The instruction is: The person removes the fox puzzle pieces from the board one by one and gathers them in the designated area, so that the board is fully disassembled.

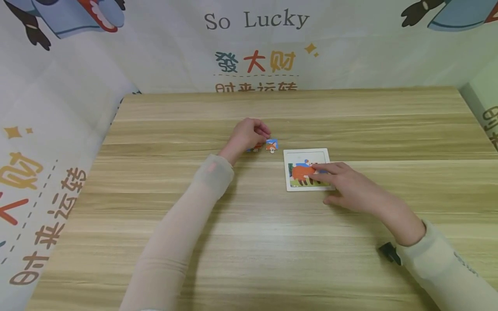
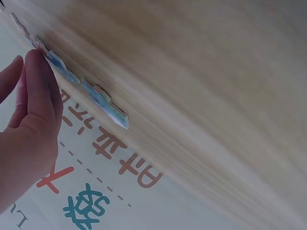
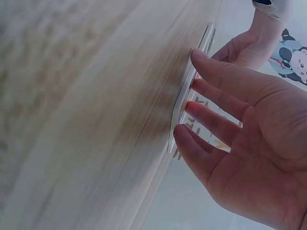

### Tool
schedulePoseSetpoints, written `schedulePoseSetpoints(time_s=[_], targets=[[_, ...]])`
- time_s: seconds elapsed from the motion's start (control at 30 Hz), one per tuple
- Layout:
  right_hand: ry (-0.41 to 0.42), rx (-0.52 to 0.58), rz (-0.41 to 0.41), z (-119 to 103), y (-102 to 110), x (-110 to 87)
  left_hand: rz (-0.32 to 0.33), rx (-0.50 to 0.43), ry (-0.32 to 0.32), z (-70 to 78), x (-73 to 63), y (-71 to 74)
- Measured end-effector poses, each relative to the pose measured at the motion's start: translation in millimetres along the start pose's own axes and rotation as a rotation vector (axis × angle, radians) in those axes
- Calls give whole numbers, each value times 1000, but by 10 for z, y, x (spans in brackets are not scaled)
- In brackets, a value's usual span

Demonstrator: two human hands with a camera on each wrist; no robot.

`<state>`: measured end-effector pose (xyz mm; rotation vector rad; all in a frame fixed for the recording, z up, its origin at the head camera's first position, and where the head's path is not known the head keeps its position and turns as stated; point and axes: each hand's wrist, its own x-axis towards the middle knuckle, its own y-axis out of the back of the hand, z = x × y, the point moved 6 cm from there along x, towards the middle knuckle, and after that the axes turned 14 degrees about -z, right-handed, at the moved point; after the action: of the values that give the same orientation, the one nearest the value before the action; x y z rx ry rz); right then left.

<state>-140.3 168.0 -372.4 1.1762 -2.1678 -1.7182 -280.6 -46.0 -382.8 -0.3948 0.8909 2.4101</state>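
My left hand (image 1: 247, 134) reaches over small jigsaw pieces on the table. One blue and orange piece (image 1: 272, 145) lies just right of its fingertips; another piece (image 1: 254, 148) is partly hidden under the hand. In the left wrist view, the left hand's fingers (image 2: 41, 81) are fairly straight, tips right at a row of flat pieces (image 2: 103, 101), with the thumb apart. A square white-framed jigsaw board (image 1: 286, 172) holds a partly assembled picture of an orange animal. My right hand (image 1: 352, 188) rests its extended fingertips over the board's right side, partly covering the picture.
A wood-grain table (image 1: 233, 259) spreads under both arms. Behind it hangs a white printed cloth (image 1: 163, 56) with lettering and cartoon figures, which also lines the left and right sides. A small black object (image 1: 390, 253) sits at the right sleeve's cuff.
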Motion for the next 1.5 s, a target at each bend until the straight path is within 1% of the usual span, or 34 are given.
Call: schedulePoseSetpoints(time_s=[0.17,0.3,0.57,0.73,0.83,0.97,1.17,1.23,1.37,1.5], targets=[[3,-2,2,5,-5,1,9,-7,-6,10,-15,3],[2,-4,4,9,-10,0,6,-12,-23,41,-38,-4],[4,1,9,9,-15,-7,-38,-51,-42,110,-72,-68],[2,-3,10,7,-16,-9,-72,-93,-47,131,-82,-119],[6,-2,15,6,-15,-12,-85,-107,-61,140,-87,-149],[8,2,15,7,-15,-15,-94,-80,-74,152,-94,-195],[7,-3,10,-1,-10,-8,-119,-66,-87,175,-123,-274],[4,-5,6,-2,-10,-3,-119,-40,-91,183,-136,-291],[-2,-12,6,3,-10,3,-129,-7,-118,205,-155,-333],[-6,-14,5,7,-14,2,-143,-15,-153,213,-176,-392]])
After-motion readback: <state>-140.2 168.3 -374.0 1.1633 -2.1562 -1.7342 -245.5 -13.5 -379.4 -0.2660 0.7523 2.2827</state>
